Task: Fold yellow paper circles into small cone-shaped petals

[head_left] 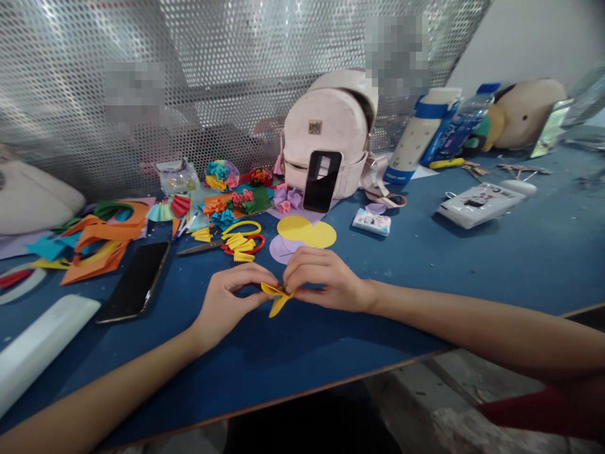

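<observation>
Between my two hands, above the front of the blue table, is a folded piece of yellow paper (278,299). My left hand (231,293) pinches its left side between thumb and fingers. On the right side, my right hand (326,277) grips the same piece with curled fingers, which partly hide it. Just beyond the hands lie yellow paper circles (319,234) and pale purple paper circles (280,251). Left of these, several small pleated yellow paper pieces (240,243) rest on and around red-and-yellow-handled scissors (203,247).
A dark phone (137,280) and a white box-like object (45,343) lie at left, near orange paper scraps (97,243). Behind stand a pale backpack (326,126), an upright phone (323,181) and a bottle (416,139). A tissue pack (482,203) lies at right.
</observation>
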`<state>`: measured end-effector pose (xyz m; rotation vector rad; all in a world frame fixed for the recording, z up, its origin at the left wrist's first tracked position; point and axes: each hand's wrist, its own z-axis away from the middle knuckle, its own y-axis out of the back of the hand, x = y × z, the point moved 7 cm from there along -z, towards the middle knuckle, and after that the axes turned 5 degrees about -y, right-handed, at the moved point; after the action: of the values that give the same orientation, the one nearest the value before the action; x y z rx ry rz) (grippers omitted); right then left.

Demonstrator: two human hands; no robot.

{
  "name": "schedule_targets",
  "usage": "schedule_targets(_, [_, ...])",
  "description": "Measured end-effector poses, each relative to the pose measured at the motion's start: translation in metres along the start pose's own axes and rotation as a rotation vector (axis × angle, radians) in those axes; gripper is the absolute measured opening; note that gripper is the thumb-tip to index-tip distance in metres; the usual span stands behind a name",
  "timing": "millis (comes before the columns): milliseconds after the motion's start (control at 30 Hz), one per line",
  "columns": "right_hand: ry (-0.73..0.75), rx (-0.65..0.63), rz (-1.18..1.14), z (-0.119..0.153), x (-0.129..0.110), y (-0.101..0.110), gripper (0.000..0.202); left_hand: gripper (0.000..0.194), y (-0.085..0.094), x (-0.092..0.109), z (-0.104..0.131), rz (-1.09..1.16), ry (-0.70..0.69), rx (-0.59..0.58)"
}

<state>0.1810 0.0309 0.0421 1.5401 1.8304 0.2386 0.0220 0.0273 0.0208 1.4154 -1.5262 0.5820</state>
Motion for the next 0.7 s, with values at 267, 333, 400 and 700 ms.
schedule_targets(267, [0.006, 0.03, 0.028, -0.0003, -0.0009, 0.0013, 0.008, 0.015, -0.0021, 0.0041, 0.0017, -0.059, -0.034, 0.018])
schedule_targets(333, [0.008, 0.033, 0.027, -0.0003, -0.001, 0.0017, 0.007, 0.015, -0.0023, 0.0045, 0.0016, -0.074, -0.041, 0.016])
schedule_targets(400, [0.006, 0.033, 0.026, -0.0003, -0.0009, 0.0019, 0.007, 0.015, -0.002, 0.0044, 0.0014, -0.081, -0.047, 0.02])
schedule_targets(700, [0.005, 0.018, 0.008, -0.0001, -0.0007, 0.0013, 0.01, 0.014, -0.0005, -0.0024, 0.0014, -0.038, -0.026, -0.011])
